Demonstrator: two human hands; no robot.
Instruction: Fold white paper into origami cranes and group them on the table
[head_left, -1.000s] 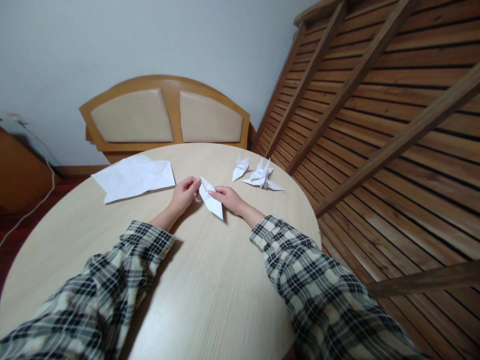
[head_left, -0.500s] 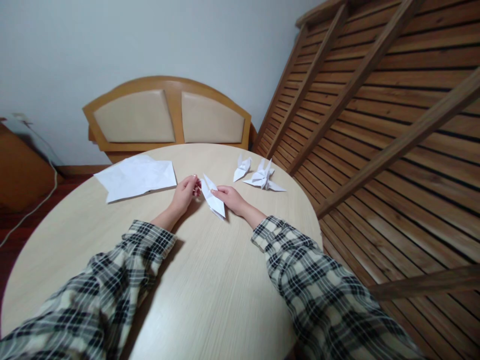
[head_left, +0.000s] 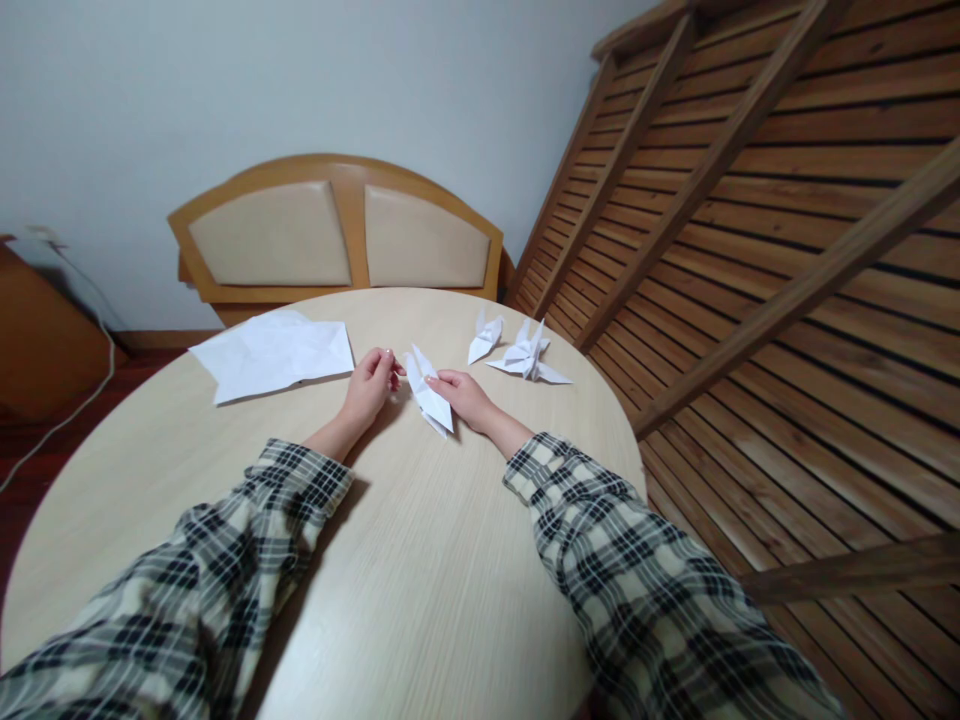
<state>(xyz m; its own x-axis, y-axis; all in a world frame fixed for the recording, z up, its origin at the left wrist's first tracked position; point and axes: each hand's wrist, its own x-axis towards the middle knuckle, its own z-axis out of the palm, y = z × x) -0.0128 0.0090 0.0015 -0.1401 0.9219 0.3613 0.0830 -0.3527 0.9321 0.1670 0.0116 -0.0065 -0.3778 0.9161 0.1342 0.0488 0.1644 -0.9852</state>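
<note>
A white folded-paper piece (head_left: 431, 402), long and pointed like an unfinished origami crane, stands tilted above the table. My right hand (head_left: 466, 397) grips its right side, thumb on the near face and the other fingers behind. Two narrow points spread apart at its upper end. My left hand (head_left: 370, 385) is beside the left edge of the piece, thumb and fingers curled together. Whether those fingertips pinch a bit of the paper cannot be made out.
Folded paper cranes (head_left: 528, 358) sit close together at the right, with a smaller folded one (head_left: 485, 336) beside them. Creased white paper sheets (head_left: 274, 355) lie at the left of the round table (head_left: 397, 560). Behind stands a headboard (head_left: 352, 230); wooden slats (head_left: 750, 250) lean at the right.
The folded piece has turned slightly in my right hand, and its two upper points show more separately. My left fingertips have shifted a little. The cranes and sheets stay put.
</note>
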